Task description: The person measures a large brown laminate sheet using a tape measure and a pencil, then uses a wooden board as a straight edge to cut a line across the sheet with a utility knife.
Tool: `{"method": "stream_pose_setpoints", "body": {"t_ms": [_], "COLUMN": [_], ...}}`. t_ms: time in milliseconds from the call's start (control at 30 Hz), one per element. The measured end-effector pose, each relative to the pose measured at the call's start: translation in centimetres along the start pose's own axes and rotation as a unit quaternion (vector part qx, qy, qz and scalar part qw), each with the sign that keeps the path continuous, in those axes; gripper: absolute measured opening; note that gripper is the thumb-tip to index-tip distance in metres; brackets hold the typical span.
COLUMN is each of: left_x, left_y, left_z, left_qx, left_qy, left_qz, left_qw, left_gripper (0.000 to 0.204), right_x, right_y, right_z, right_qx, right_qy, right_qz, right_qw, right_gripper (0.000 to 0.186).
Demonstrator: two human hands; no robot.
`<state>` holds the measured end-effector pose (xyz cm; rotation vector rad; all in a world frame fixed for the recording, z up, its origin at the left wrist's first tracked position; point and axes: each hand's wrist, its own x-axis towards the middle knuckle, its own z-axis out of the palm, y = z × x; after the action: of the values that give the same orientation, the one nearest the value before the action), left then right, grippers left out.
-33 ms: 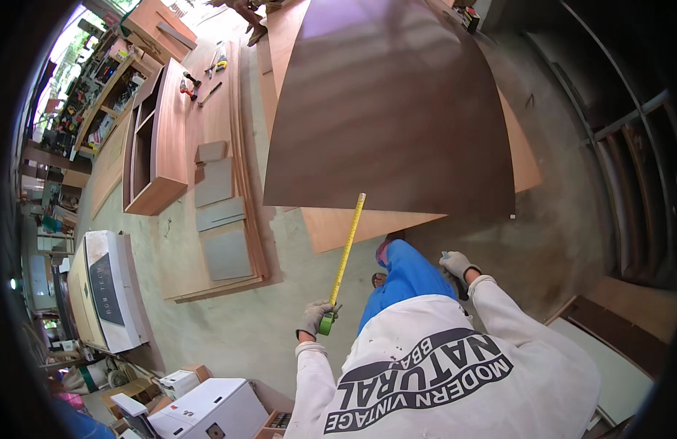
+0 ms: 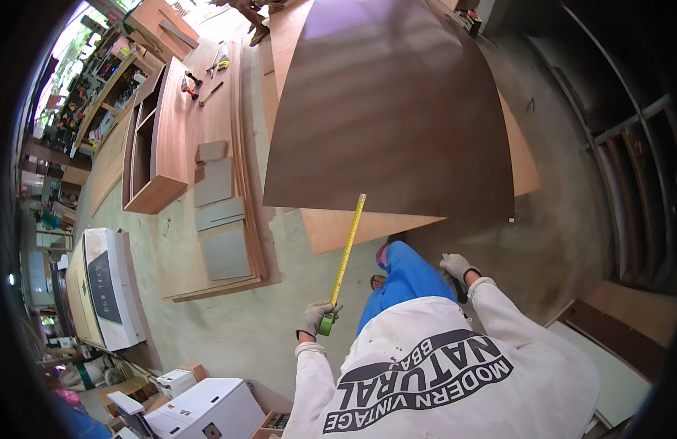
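My gloved left hand [image 2: 315,317] grips a green tape measure [image 2: 326,323] whose yellow blade [image 2: 345,254] extends forward, its tip lying near the front edge of a large dark brown sheet [image 2: 389,124]. That sheet rests over lighter plywood [image 2: 371,230]. My gloved right hand [image 2: 459,267], out to the right near my blue-clad leg [image 2: 408,274], is closed around something small that I cannot make out.
On the left are stacked boards [image 2: 207,121] with grey panels [image 2: 225,252], drills [image 2: 190,88] and a wooden cabinet [image 2: 166,139]. A metal rack [image 2: 631,124] stands right. White boxes [image 2: 192,410] sit lower left. Someone's foot [image 2: 259,33] shows at the top.
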<state>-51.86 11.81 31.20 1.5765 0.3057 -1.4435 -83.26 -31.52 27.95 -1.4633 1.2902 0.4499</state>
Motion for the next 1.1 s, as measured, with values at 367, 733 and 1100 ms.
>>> {"method": "stream_pose_setpoints", "body": {"t_ms": [367,733,1100], "left_x": [4.6,20.2,32.6], "left_y": [0.4,7.4,6.2], "left_z": [9.7,27.6,32.1], "left_qx": [-0.108,-0.177,-0.121], "left_qy": [0.001,-0.01,0.027], "left_qz": [0.039,-0.001,0.002], "left_qw": [0.993,0.984,0.992], "left_gripper": [0.019,0.018,0.017], "right_x": [-2.9,19.2,38.2], "right_y": [-7.2,-23.6,-28.4], "right_z": [-8.4,-13.3,-16.5], "right_qx": [0.164,0.167,0.049], "right_qy": [-0.075,-0.052,0.037], "right_qz": [0.018,-0.162,-0.176], "right_qw": [0.983,0.971,0.982], "right_gripper": [0.017,0.053,0.039]}}
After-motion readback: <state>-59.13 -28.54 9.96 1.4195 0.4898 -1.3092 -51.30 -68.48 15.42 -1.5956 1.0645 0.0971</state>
